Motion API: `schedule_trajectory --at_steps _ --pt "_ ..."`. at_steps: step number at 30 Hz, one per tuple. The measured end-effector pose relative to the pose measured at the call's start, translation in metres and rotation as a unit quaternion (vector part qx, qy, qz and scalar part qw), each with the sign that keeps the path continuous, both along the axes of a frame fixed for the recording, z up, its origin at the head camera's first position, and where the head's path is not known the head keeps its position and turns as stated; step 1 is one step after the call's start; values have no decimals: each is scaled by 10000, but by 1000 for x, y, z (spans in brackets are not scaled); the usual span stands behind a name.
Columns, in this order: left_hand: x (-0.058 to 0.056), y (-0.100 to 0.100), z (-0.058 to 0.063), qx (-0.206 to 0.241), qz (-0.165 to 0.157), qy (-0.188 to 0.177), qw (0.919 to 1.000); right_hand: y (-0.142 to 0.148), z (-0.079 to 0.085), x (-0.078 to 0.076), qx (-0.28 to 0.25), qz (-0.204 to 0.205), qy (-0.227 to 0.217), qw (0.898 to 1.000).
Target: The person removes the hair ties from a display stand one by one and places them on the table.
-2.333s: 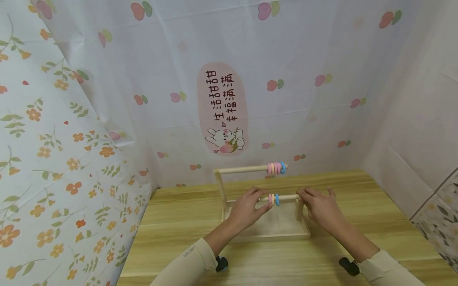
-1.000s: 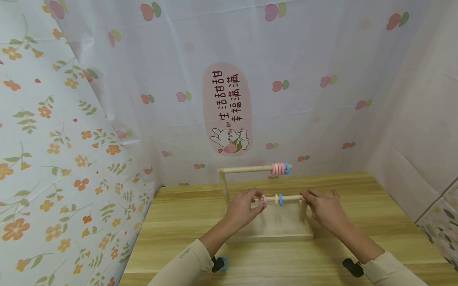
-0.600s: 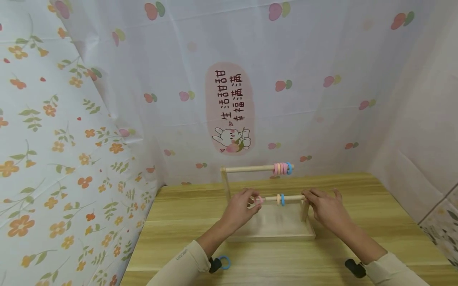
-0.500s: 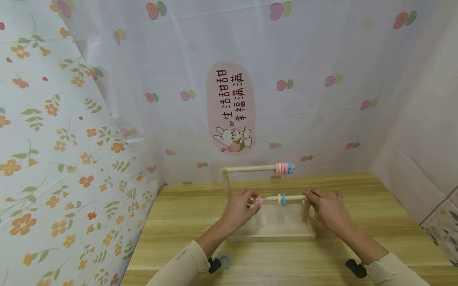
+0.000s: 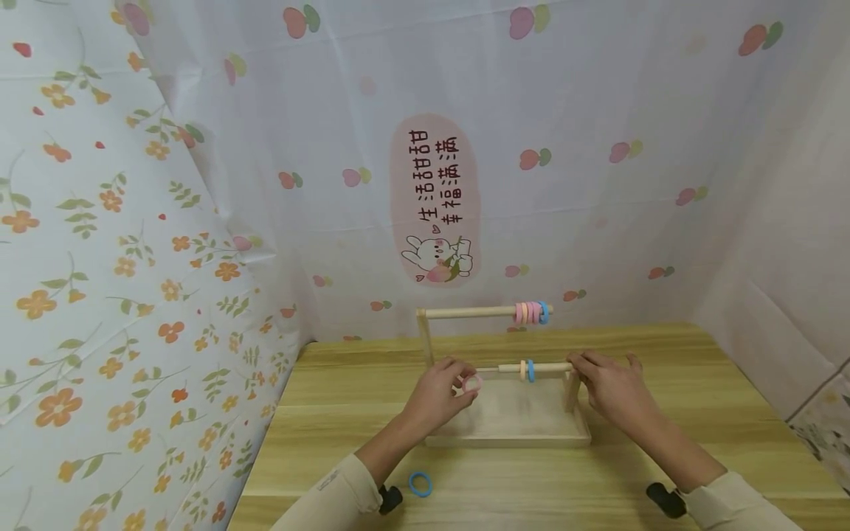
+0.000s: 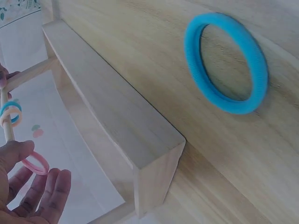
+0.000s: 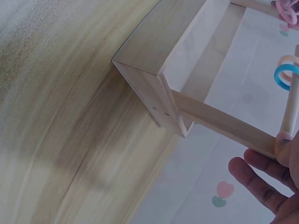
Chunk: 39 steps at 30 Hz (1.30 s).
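My left hand (image 5: 434, 394) pinches a pink hair tie (image 5: 472, 383) between thumb and fingers, beside the free left end of the lower rod (image 5: 554, 366). In the left wrist view the pink hair tie (image 6: 36, 164) hangs below the thumb. A peach hair tie (image 5: 522, 370) and a blue hair tie (image 5: 530, 371) hang on that rod. My right hand (image 5: 614, 387) grips the wooden rack at the top of its short right post (image 5: 570, 391), where the rod joins it. The right wrist view shows the thumb at this joint, with other fingers partly extended.
The rack's upper rod (image 5: 471, 313) carries several pink, peach and blue hair ties (image 5: 529, 313) near its right end. Its tray base (image 5: 508, 442) stands on the wood-grain table (image 5: 332, 442). A loose blue hair tie (image 5: 420, 484) lies in front, near the left wrist. Patterned cloth (image 5: 564, 221) hangs behind.
My left hand has slid the pink hair tie leftward along the lower rod, away from the peach and blue ones, and off its end. My right hand keeps its grip on the post.
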<state>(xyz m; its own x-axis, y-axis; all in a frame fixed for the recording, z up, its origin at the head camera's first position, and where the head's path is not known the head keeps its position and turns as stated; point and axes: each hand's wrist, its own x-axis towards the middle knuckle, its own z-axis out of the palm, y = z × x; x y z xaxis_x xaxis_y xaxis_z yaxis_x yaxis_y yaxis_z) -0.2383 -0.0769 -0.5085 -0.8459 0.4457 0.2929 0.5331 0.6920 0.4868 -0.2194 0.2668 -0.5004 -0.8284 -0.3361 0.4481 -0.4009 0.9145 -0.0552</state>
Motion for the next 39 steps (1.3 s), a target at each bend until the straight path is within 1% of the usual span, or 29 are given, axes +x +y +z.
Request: schedule_trajectory --at_steps 5,10,14,19,22,31,39 --pt "5 -4 1 -85 -31 -33 10000 0 2 0 8 4 14 10000" --pt "11 -7 -6 -51 -85 -275 9996 0 0 1 -15 38 131 9999" --pt "15 -10 -10 -15 -82 -367 9993 0 -2 3 4 60 194 9998" --pt "17 -14 -12 -33 -36 -341 9994 0 -2 3 -6 98 371 9993" --pt "20 -17 -12 -89 -65 -309 9995 0 -2 2 -23 119 444 9989" --pt "30 -22 -15 -310 -186 -461 9983 1 -3 1 6 70 240 9997" --pt "43 -23 -20 -625 -427 -348 9965 2 -4 1 71 60 260 9996"
